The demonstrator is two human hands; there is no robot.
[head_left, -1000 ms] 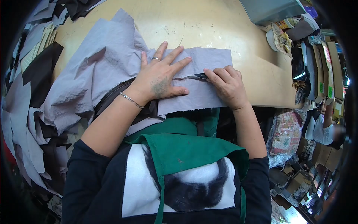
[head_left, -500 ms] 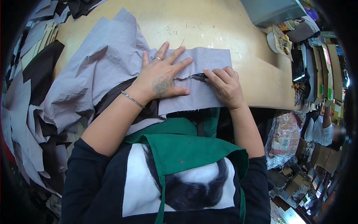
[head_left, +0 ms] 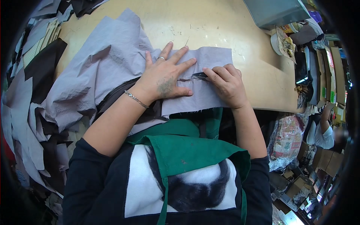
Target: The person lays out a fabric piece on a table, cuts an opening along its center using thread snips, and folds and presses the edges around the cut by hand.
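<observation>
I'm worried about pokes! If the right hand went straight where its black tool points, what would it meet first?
Probably the left hand, spread on the grey cloth, though depth is unclear.

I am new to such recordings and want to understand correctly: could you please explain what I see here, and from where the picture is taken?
There is no machine: a person works with bare hands, and a camera worn on their head looks down. On the pale table lies greyish cloth. The left hand is spread flat upon it. The right hand holds a small dark tool in its fingers; too much is covered to name it.
</observation>
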